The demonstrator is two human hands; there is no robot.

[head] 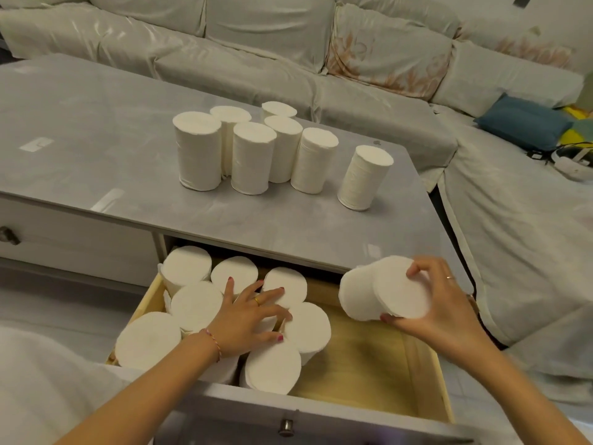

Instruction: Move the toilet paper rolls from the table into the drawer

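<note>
Several white toilet paper rolls stand upright on the grey table, with one roll apart at the right. Below the table's front edge the wooden drawer is pulled out, its left half packed with several upright rolls. My left hand lies spread over a roll in the middle of that group, fingers curled on it. My right hand holds two rolls tilted on their side above the drawer's right part.
The drawer's right half shows bare wood. A metal knob sits on the drawer front; a shut drawer with a knob is at the left. A covered sofa wraps behind and right of the table, with a blue cushion.
</note>
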